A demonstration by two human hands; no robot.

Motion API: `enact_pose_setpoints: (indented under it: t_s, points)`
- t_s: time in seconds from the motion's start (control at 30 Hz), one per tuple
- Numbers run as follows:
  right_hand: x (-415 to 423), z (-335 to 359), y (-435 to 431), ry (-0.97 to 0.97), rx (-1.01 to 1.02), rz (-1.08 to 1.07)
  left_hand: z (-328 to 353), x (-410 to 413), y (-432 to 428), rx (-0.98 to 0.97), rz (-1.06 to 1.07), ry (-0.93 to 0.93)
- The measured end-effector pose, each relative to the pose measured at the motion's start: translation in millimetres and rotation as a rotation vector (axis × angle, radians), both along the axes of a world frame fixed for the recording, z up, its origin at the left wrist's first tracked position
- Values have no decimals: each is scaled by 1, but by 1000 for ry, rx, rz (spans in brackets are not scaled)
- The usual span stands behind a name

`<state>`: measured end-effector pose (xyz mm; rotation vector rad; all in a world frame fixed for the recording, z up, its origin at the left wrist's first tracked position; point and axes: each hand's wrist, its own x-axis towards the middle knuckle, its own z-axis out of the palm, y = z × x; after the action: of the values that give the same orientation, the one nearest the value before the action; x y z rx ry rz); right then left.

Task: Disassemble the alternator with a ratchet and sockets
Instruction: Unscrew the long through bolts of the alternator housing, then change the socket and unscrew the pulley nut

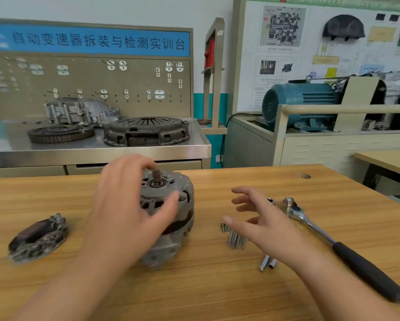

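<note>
Grey alternator, wood-grain table, black-handled ratchet.

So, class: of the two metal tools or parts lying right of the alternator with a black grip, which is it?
The ratchet, lying diagonally at the far right; the bolts and sockets are bare metal.

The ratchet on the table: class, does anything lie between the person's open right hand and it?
Nothing visible blocks it. The right hand hovers open above the loose bolts, and the ratchet lies just to its right on the wooden table. A small socket sits near the ratchet's head, beside the path.
</note>
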<state>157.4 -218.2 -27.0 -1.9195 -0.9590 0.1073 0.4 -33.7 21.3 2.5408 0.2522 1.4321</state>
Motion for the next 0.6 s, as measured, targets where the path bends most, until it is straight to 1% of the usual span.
enact_pose_setpoints:
  t_s: [0.07,0.13,0.2,0.27,0.37,0.4,0.43,0.5,0.53,0.6]
  points:
    - [-7,0,25,108,-64,122,-5,-8,26,-118,100,141]
    - [-10,-3,48,212,-137,188,-14,-16,41,-165,88,314]
    - [-15,-7,65,277,-200,208,-25,-21,49,-65,53,449]
    - [-22,-10,75,277,-237,198,-31,-21,53,48,75,530]
    - [-33,-14,82,274,-283,91,-35,-21,56,111,108,515]
    - [-37,-16,83,342,-287,63,-36,-20,58,123,110,487]
    - [-43,-18,83,474,-279,72,-37,-18,59,135,114,449]
    - [-61,-19,86,797,-264,180,-39,-14,62,165,122,380]
    - [-71,-19,89,939,-225,230,-40,-13,63,192,124,354]
    - [-85,-19,94,1140,-72,261,-43,-10,67,257,125,299]
